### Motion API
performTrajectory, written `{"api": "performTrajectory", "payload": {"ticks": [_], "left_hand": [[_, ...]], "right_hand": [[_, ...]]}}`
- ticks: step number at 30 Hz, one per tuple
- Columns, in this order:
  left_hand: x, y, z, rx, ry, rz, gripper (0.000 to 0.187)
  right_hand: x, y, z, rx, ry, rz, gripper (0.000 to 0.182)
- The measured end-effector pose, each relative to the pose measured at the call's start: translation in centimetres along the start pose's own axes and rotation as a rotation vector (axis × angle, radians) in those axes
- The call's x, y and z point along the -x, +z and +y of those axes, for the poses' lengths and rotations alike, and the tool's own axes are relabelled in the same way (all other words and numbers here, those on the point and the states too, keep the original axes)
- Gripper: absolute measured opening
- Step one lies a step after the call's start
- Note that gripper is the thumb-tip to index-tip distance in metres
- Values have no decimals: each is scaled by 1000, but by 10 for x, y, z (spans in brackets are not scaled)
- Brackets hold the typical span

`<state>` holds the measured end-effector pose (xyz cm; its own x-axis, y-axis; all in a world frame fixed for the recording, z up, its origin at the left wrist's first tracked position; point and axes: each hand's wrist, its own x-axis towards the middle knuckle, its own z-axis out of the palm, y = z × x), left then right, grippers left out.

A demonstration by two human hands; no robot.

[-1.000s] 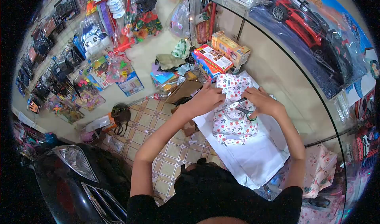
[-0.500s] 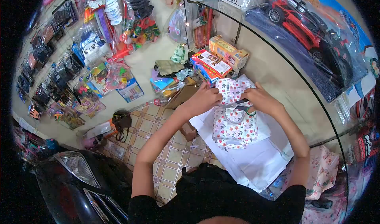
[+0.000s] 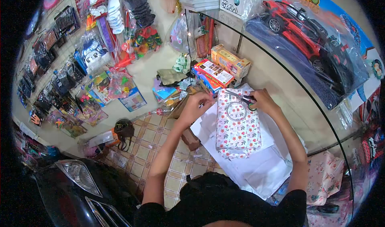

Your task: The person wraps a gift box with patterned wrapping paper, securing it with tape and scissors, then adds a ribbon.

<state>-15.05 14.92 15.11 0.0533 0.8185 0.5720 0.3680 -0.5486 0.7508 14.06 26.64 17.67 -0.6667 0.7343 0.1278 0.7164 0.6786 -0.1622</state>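
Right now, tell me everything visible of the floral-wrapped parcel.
The floral-wrapped parcel is box-shaped, covered in white paper printed with red and pink flowers and dark leaves. It lies flat on white sheets, long sides pointing away from the person. Patterned paper juts from its near end. A tape roll lies on top; the right hand holds scissors over the far end. The left hand is beside it.

Smooth, flower-printed paper [image 3: 239, 133] lies near glossy clear plastic wrapping [image 3: 298, 42].
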Motion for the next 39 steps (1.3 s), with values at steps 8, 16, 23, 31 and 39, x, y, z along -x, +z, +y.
{"api": "performTrajectory", "payload": {"ticks": [8,16,23,31,39], "left_hand": [[37,11,31,20,-153,40,15],[62,32,38,34,-142,27,17],[83,52,50,101,-157,-44,19],[108,77,68,132,-180,-15,21],[144,110,72,320,-307,15,18]], "right_hand": [[-2,30,5,57,71,4,39],[17,6,-20,-93,-8,-89,33],[53,1,-38,-553,-100,-101,25],[111,22,-94,-1164,17,-195,32],[149,56,-91,-1291,156,-119,22]]}}
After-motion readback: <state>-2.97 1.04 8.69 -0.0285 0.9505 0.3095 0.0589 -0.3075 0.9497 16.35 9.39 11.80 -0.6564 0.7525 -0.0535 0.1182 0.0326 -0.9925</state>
